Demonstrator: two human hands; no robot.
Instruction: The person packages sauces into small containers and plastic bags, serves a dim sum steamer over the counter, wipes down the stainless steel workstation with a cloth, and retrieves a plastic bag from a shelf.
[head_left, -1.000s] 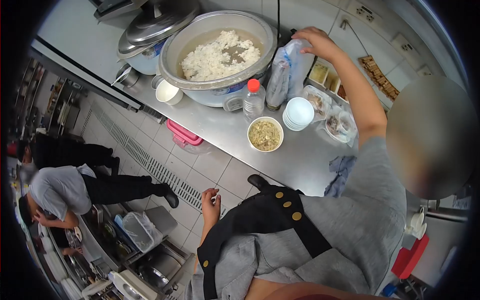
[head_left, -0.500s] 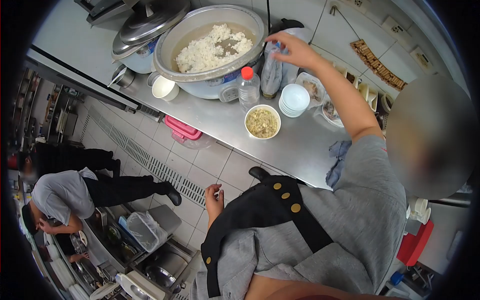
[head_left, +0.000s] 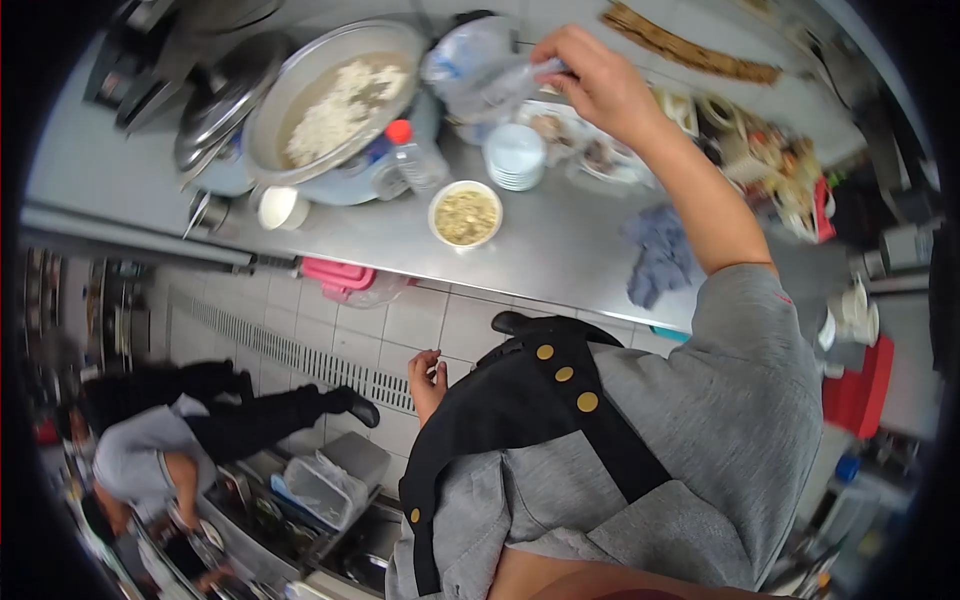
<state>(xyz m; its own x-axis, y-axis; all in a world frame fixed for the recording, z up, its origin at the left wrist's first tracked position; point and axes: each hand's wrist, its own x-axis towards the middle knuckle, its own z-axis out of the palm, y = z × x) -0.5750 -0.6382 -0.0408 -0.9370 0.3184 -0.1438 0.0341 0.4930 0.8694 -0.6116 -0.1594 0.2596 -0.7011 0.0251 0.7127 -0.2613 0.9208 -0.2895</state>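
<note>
My right hand [head_left: 603,88] is closed on the top edge of a clear plastic bag [head_left: 495,92], pulled out sideways over the counter. My left hand [head_left: 427,381] hangs in front of the counter, fingers loosely curled and apart, holding nothing. Below the bag stands a stack of pale blue bowls [head_left: 515,152]. A red-capped plastic bottle [head_left: 419,163] is left of it, near a white bowl of pale chopped food [head_left: 465,215]. Clear packages of food [head_left: 608,157] lie under my right forearm.
A large pot of rice in liquid [head_left: 262,130] stands beside a metal lid [head_left: 225,95] and a white cup [head_left: 281,208]. A blue-gray cloth [head_left: 660,255] lies on the metal counter [head_left: 560,250]. Pink-lidded containers [head_left: 340,275] sit below. A co-worker [head_left: 155,455] bends at the lower left.
My right hand has closed on the plastic bag and drawn its top to the right. The view has turned, shifting the pot left. My left hand still hangs low.
</note>
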